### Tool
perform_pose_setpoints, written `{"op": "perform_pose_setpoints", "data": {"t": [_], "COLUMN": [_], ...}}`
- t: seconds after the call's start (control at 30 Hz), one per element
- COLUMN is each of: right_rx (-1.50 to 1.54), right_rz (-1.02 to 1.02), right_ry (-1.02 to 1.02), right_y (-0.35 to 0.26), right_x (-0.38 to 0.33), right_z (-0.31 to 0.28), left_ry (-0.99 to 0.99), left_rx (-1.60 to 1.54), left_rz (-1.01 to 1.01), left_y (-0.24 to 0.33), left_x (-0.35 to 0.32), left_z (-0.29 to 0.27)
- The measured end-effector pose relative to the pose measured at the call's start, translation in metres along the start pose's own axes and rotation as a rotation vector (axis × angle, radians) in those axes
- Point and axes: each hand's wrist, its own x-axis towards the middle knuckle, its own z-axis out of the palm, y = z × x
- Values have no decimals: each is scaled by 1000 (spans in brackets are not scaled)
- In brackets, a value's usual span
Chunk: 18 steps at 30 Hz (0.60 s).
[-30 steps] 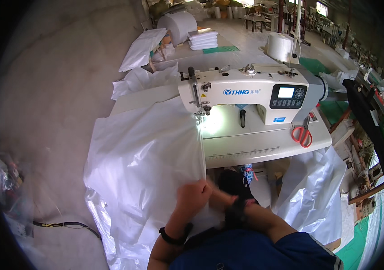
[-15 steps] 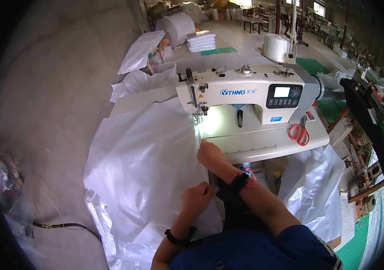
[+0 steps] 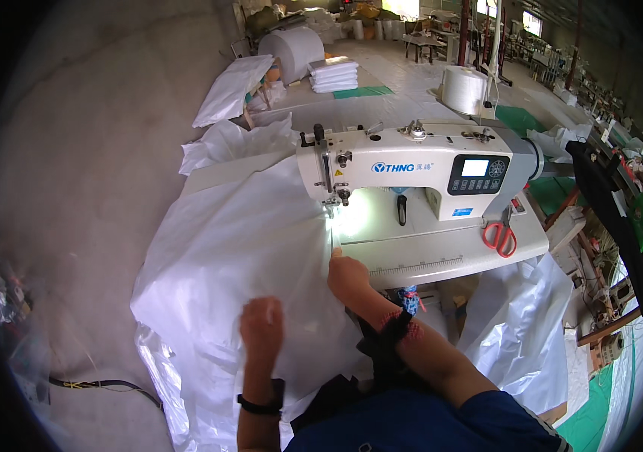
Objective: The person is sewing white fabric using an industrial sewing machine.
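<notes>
A large sheet of white plastic fabric (image 3: 239, 248) spreads across the centre and left of the frame, draped over the left end of the desk (image 3: 449, 252) and spilling down toward the floor at lower left. Its right edge runs under the needle end of the white sewing machine (image 3: 419, 169), which sits at upper centre with a small lit screen on its body and a bright lamp glowing on the fabric below the needle.

The right hand (image 3: 348, 275) lies flat on the fabric edge just below the needle, fingers pointing up toward it; its grip is loose, pressing rather than clasping. A dark band wraps the right wrist. The left hand (image 3: 261, 324), lower and further left, rests on the sheet with fingers curled; it is blurred, so I cannot tell whether its grip pinches the fabric or only lies on it. A black watch sits on the left wrist.

Red-handled scissors (image 3: 500, 235) lie on the desk at the right, beside the machine's base. A big white spool (image 3: 463, 89) stands behind the machine. More white sheeting (image 3: 521, 331) hangs below the desk at lower right, and a stack of folded white pieces (image 3: 334, 74) lies on the floor near the top of the frame.
</notes>
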Motion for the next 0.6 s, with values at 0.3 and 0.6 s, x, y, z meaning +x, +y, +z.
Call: {"op": "perform_pose_setpoints", "data": {"t": [0.3, 0.6], "right_rx": [-51, -3], "right_rz": [80, 113], "right_ry": [-29, 18], "right_y": [-5, 2], "right_x": [49, 71], "right_z": [0, 4], "left_ry": [-358, -459], "left_rx": [410, 565], "left_rz": [-205, -264], "left_y": [-125, -142], "left_x": [93, 192], "left_z": [16, 53]}}
